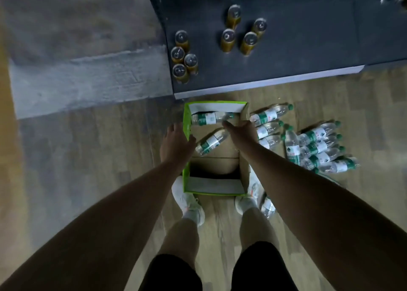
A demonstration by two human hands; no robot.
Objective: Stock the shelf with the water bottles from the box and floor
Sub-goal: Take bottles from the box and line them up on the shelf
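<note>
Single view: head-worn wide-angle cam at standing height, tilted steeply down and slightly forward. Wooden floor (pixel 99 158) fills most of the frame. Cardboard box (pixel 215 103) sits dead centre, dark shelf (pixel 308 48) at upper right. Wearer's shoes (pixel 187 200) and legs (pixel 182 235) are lower centre, forearms (pixel 132 191) enter from both lower corners. Edges are bowed and blurry.
</note>
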